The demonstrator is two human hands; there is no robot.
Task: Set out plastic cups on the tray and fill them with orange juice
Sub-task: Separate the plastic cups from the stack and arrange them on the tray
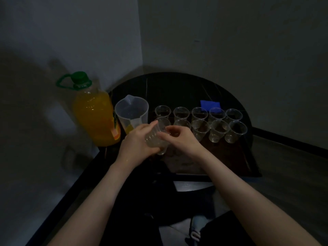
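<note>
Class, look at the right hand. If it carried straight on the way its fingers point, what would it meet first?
Probably the stack of cups held by the left hand; the right hand points left at it, fingertips apparently already touching.

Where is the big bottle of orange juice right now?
The juice bottle stands at the far left of the head view, beside the clear jug.
</note>
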